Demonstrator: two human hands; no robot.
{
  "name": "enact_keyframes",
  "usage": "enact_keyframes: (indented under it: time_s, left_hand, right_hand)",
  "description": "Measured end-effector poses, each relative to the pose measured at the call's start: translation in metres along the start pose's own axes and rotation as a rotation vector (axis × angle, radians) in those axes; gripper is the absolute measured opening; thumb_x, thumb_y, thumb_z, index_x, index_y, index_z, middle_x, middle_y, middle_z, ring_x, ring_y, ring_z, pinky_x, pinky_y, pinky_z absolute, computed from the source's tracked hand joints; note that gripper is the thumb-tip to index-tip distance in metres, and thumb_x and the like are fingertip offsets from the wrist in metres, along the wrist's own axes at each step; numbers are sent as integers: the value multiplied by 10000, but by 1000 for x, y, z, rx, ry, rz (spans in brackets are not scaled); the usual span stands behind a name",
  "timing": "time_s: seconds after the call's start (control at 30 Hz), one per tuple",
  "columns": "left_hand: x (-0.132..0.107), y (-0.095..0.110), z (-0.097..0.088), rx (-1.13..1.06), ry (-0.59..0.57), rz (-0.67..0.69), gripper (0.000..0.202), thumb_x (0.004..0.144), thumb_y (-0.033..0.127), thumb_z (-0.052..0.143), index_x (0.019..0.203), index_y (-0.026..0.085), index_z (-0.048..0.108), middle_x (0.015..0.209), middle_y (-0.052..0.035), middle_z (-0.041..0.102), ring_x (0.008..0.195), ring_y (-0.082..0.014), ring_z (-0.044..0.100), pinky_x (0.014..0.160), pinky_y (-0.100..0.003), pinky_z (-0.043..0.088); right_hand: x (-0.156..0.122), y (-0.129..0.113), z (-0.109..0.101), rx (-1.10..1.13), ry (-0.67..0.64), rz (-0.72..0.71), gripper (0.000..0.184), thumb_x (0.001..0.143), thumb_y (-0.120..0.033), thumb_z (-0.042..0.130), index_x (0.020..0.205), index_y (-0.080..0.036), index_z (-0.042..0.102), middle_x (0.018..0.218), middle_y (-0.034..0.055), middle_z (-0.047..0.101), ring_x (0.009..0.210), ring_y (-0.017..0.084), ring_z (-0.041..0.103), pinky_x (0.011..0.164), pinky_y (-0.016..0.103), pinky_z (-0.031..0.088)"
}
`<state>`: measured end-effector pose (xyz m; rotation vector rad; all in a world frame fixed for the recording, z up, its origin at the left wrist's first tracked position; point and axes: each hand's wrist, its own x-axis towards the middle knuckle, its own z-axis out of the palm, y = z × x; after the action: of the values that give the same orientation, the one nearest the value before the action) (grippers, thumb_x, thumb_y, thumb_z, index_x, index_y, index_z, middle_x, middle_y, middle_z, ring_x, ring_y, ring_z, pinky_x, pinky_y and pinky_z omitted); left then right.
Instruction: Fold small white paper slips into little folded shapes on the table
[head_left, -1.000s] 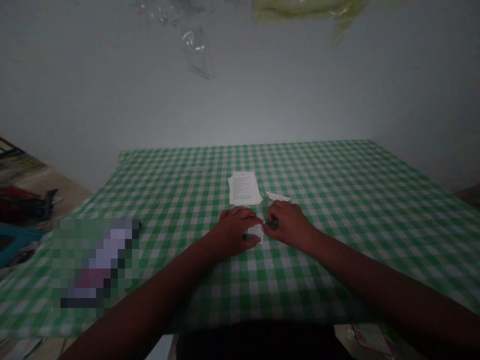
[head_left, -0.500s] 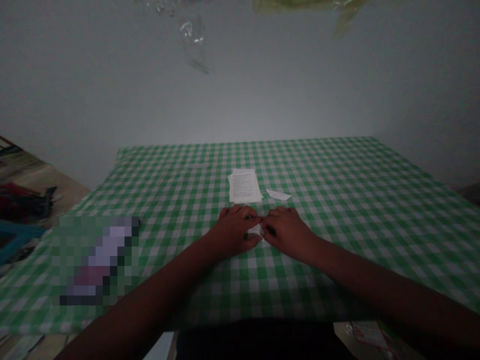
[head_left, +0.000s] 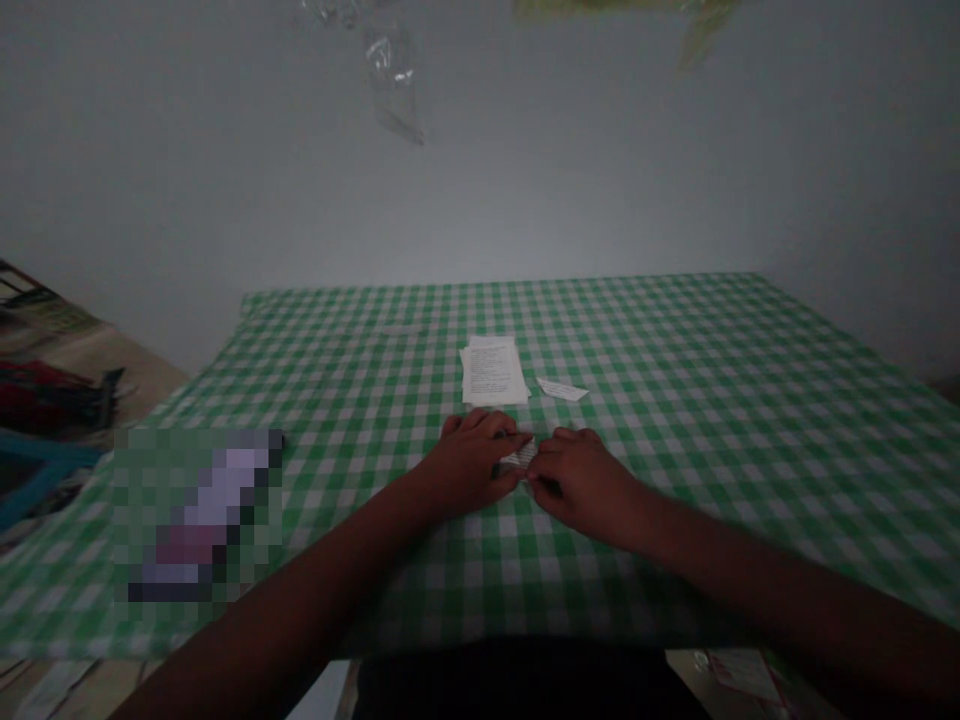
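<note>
One small piece of printed paper (head_left: 520, 456) lies just below the frame's centre, between two hands. The left hand (head_left: 474, 462) rests on it, thumb and forefinger apart; the right hand (head_left: 583, 477) touches its right edge, whether pinching I cannot tell. Above, on the counter (head_left: 712, 350), are one sheet stack (head_left: 493, 372) and one folded paper (head_left: 562, 389), their print illegible.

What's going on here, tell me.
A person's left hand and right hand are together at a small piece of paper on the checked tablecloth, their fingers partly hiding it. Beyond the hands lies a stack of printed sheets, with a slant-ended strip of paper just to its right, untouched.
</note>
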<state>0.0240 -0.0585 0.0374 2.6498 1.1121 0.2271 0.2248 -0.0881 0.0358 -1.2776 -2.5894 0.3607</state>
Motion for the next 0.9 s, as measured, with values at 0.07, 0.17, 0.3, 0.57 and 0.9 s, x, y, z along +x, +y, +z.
enact_keyframes:
  time_s: [0.07, 0.17, 0.3, 0.57, 0.9]
  left_hand:
    - [1, -1, 2, -1, 1, -4, 442, 866, 373, 609, 1299, 301, 560, 1230, -51, 547, 1156, -272, 451, 910, -412, 362]
    - [2, -2, 4, -2, 17, -13, 440, 848, 377, 633, 1277, 300, 573, 1227, -46, 556, 1153, -270, 459, 903, -409, 358]
    - [3, -4, 7, -16, 33, 10, 401, 835, 354, 643, 1226, 281, 586, 1223, -47, 570, 1148, -267, 473, 918, -418, 344]
    - [1, -3, 5, -141, 36, 93, 398, 807, 264, 658, 1173, 221, 509, 1195, -60, 614, 1131, -252, 519, 927, -412, 324]
    - [2, -4, 3, -153, 20, 65, 353, 794, 308, 688, 1102, 231, 532, 1184, -43, 627, 1133, -259, 517, 915, -415, 302]
  right_hand:
    - [0, 2, -1, 52, -11, 1, 120, 851, -206, 600, 757, -223, 673, 809, 10, 686, 848, 206, 571, 745, 358, 324]
    - [4, 8, 1, 104, 2, 50, 68, 811, -191, 623, 781, -229, 672, 798, 4, 675, 840, 200, 582, 771, 354, 347]
    - [11, 18, 5, 82, 82, 120, 110, 769, -229, 650, 874, -203, 626, 881, 31, 650, 894, 215, 584, 806, 362, 375]
    - [7, 11, 4, 77, 166, 152, 301, 704, -269, 677, 950, -211, 514, 1003, 59, 579, 996, 257, 522, 830, 392, 414]
    - [22, 41, 2, 25, 248, 269, 356, 667, -290, 677, 934, -217, 453, 1053, 87, 508, 997, 282, 490, 793, 423, 453]
